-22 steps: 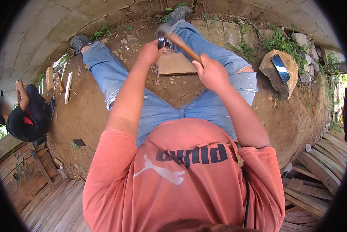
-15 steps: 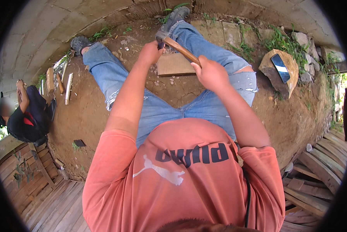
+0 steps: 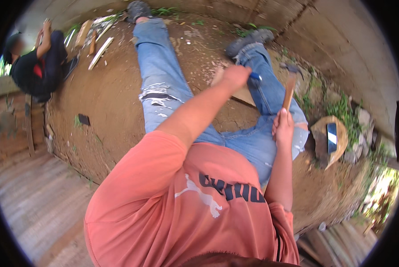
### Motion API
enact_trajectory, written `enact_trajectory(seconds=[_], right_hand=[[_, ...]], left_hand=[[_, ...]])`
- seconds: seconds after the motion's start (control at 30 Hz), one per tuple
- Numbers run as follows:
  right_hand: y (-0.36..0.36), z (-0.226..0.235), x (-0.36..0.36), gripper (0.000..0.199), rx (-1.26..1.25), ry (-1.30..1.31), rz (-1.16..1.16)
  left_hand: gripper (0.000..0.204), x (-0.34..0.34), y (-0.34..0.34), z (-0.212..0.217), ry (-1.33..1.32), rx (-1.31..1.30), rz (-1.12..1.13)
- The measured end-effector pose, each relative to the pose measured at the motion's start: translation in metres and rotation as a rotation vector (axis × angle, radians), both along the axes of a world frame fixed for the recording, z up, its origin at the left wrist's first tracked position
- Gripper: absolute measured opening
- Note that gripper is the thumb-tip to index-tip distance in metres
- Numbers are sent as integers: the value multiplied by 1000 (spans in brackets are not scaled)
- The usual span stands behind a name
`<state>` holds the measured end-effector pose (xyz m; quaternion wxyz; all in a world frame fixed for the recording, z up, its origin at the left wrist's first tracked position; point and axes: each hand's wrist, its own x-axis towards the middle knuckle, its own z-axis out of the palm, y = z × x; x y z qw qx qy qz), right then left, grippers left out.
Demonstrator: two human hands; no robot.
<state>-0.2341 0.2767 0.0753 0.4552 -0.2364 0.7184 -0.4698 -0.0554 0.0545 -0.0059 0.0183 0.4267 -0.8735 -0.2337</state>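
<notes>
My left hand [image 3: 236, 78] is closed around a tool with a blue handle [image 3: 255, 76]; its working end is hidden, so its kind does not show. Beneath this hand, between my legs, lies a pale wooden block [image 3: 244, 96], partly covered by my forearm. My right hand [image 3: 283, 127] grips a hammer [image 3: 289, 91] low on its wooden handle. The hammer points away from me above my right leg, its metal head apart from the blue handle and slightly blurred.
A phone [image 3: 332, 138] rests on a flat rock [image 3: 319, 144] at right. Wood strips [image 3: 100, 53] lie on the dirt floor at far left, near a seated person [image 3: 44, 62]. A small dark flat object [image 3: 84, 119] is on the ground. A wall [image 3: 341, 40] stands beyond my feet.
The view has turned, shifting the scene rightward. The hammer has swung away from the tool in my left hand, and both hands have moved right in the picture.
</notes>
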Motion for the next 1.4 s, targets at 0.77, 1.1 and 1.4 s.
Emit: enact_trajectory(seconds=[0.77, 1.1, 1.4], right_hand=[[-11, -14, 3, 39, 107, 88, 110], [-14, -13, 4, 38, 114, 74, 78], [-13, -15, 2, 39, 129, 115, 101]], left_hand=[[32, 87, -39, -1, 463, 160, 616], [25, 146, -6, -24, 855, 393, 723], [29, 123, 3, 15, 656, 47, 618]])
